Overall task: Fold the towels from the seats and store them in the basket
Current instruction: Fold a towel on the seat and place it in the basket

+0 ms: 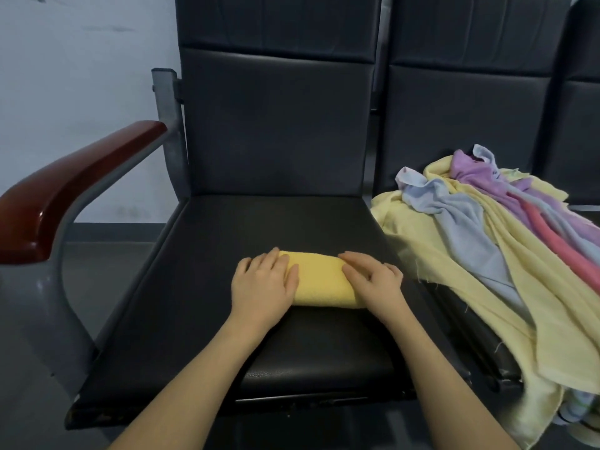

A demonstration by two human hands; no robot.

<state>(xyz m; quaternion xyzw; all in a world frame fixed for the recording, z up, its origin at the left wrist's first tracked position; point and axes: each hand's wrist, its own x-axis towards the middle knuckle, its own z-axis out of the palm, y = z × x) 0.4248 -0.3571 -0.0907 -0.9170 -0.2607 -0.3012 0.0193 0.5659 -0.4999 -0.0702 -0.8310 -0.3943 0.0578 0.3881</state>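
Pressing flat with straight fingers, left hand (263,285) and right hand (373,280) on either end of folded yellow towel (319,282), midway on black seat (201,287). Heaped unfolded towels (506,235) on neighbouring seat, right.

No legible text, label, brand, number or sign is found. A small dark mark on the purple towel (477,172) is noted, too blurred to be read.

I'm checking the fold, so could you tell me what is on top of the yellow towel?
The left hand and right hand lie flat on the yellow towel, covering both its ends.
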